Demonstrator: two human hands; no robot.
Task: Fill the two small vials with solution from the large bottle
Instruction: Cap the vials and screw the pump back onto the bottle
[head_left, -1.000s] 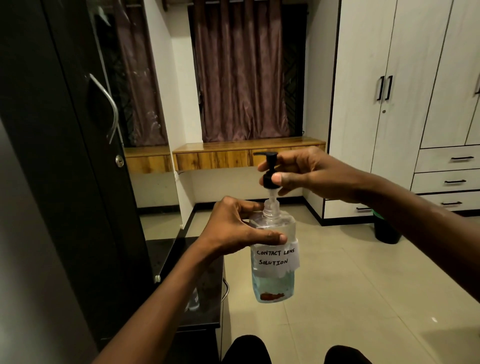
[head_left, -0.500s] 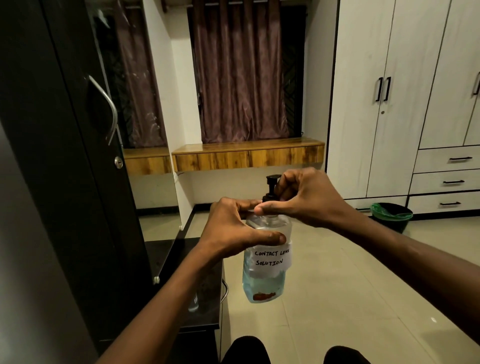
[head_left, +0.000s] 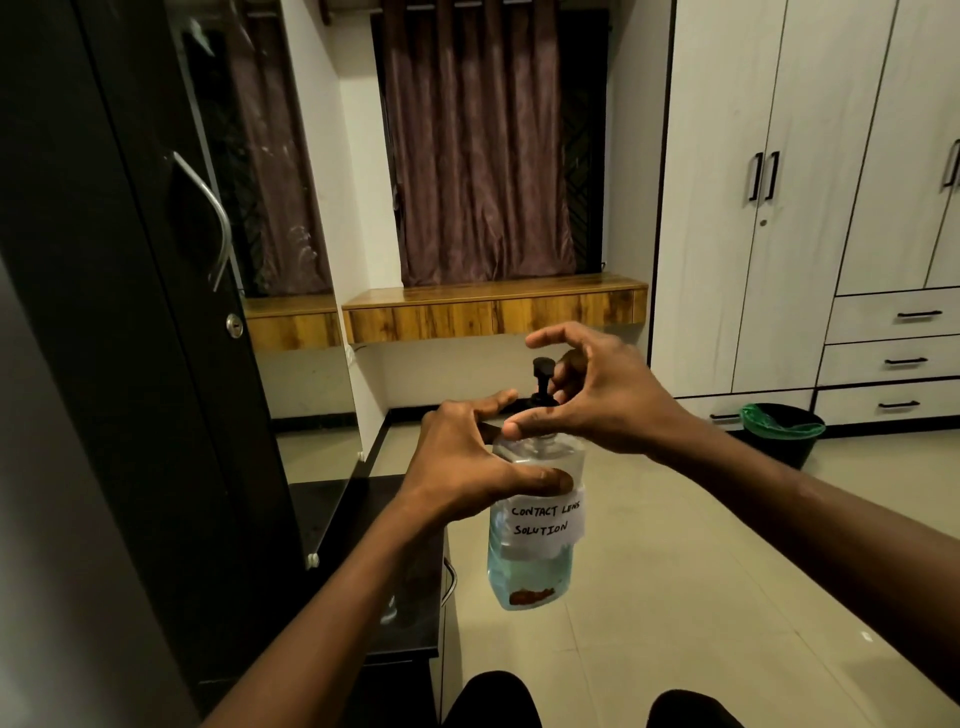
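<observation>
Gripping the large bottle (head_left: 530, 551) by its shoulder, the left hand (head_left: 467, 467) holds it upright in mid-air. The right hand (head_left: 597, 395) sits just above, thumb and curled fingers pinching the collar of the black pump (head_left: 543, 376), in line with the bottle's vertical axis.

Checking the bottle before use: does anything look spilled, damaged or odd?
No spill shows. The large bottle, gripped by the left hand, has a reddish-brown patch near its base, odd in pale blue solution. The right hand pinches the pump collar.
</observation>
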